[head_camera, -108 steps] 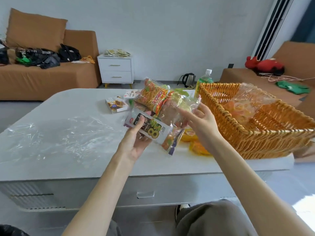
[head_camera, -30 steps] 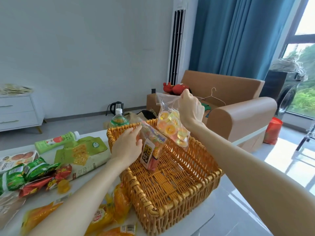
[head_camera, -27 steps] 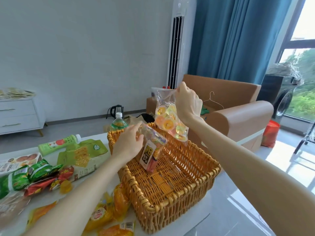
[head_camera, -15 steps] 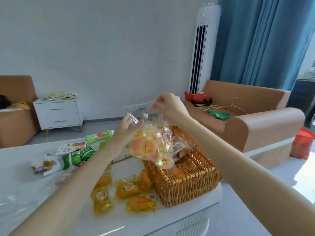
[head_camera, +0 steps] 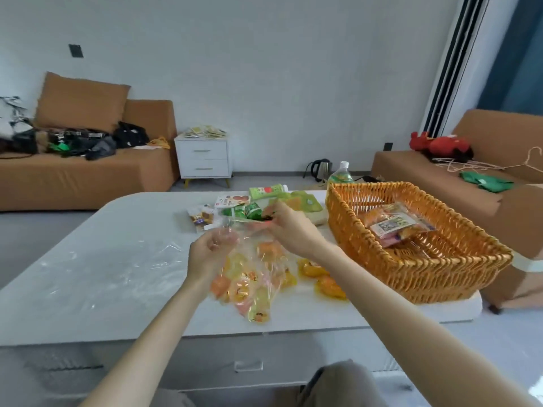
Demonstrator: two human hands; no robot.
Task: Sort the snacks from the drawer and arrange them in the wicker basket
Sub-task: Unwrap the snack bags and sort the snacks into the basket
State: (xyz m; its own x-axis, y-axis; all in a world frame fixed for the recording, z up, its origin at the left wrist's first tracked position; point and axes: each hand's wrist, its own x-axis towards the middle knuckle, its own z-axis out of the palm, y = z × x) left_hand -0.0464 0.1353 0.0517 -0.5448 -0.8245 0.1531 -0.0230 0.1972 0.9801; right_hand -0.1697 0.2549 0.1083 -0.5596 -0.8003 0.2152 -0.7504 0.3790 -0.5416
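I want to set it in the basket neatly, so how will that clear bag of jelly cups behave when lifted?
Probably floppy: the clear bag of jelly cups sags below the left hand and right hand gripping its top. The loose cups bunch at the bottom, so it likely slumps when set down.

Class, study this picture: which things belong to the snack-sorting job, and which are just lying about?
Job: bag of jelly cups, gripped by the left hand and right hand; wicker basket; snack packet inside it; orange packets and green packets on the table.

Lying about: kettle; red plush toy; wire hangers; white cabinet.
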